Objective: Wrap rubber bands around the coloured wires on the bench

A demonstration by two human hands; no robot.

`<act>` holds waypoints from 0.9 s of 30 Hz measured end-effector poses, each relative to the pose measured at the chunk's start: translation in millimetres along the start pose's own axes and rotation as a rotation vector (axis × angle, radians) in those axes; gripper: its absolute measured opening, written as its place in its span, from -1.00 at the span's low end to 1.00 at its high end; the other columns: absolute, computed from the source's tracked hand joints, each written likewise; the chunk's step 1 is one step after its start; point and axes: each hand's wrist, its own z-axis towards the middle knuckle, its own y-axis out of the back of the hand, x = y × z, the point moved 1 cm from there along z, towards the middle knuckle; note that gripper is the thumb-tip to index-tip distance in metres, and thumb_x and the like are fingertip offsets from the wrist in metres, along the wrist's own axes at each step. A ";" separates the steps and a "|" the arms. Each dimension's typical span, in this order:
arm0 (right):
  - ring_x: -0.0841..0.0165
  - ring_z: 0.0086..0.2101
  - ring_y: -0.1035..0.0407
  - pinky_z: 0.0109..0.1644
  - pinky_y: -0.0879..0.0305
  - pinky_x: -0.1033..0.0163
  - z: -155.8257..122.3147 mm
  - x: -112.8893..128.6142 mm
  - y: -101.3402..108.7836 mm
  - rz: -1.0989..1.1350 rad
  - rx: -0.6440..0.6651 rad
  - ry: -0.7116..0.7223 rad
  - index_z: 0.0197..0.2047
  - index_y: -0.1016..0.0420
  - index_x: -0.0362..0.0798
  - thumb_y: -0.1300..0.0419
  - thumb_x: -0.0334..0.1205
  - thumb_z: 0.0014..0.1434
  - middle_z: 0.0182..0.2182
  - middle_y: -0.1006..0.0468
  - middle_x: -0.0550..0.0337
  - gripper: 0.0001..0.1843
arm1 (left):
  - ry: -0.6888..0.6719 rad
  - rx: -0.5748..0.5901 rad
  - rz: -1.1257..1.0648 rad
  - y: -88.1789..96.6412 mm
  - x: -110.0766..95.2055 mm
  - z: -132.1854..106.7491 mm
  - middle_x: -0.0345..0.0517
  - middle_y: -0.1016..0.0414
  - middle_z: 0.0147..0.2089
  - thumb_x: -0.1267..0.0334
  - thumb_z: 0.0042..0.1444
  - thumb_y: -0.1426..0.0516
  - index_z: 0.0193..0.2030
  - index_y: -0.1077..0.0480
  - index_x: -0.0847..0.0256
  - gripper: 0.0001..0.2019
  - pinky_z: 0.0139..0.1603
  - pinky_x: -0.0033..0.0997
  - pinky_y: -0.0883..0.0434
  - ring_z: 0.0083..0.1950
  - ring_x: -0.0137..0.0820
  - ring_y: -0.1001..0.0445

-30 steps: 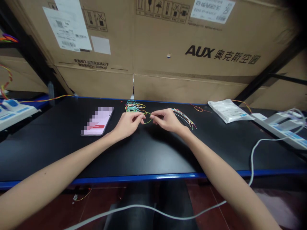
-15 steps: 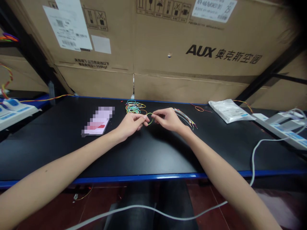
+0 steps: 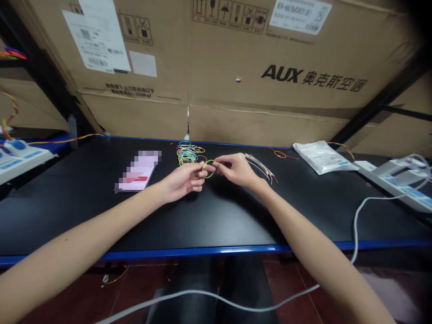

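Between my two hands a thin yellow-green wire (image 3: 209,176) is bent into a small loop. My left hand (image 3: 185,181) pinches one side of it between thumb and index finger, and the index finger reaches toward the loop. My right hand (image 3: 238,168) grips the loop's other side with closed fingertips. Just behind my left hand lies a tangled pile of coiled coloured wires (image 3: 186,152). Several straighter wires (image 3: 264,167) fan out beyond my right hand, which partly hides them.
A phone (image 3: 139,173) lies left on the black table (image 3: 216,220). Farther right are a loose orange-red wire (image 3: 280,154), a white plastic packet (image 3: 322,156) and a power strip (image 3: 398,186). A grey cable (image 3: 357,225) hangs over the front edge. A large cardboard box (image 3: 222,108) stands behind.
My left hand has rolled over so its palm and curled fingers show more, and its index finger now extends toward the loop. My right hand has barely moved.
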 end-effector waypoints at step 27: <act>0.51 -0.57 -0.18 -0.45 -0.09 0.37 -1.3 3.0 -0.8 -0.003 -0.005 0.048 -0.35 -0.60 -0.14 -0.11 -0.23 0.25 -0.60 -0.47 0.26 -0.73 | -0.071 0.084 0.138 -0.7 3.6 -0.3 -0.33 -0.18 -0.52 0.12 0.11 -0.25 -0.36 -0.44 0.28 -0.76 -0.63 -0.63 0.03 -0.63 -0.69 0.00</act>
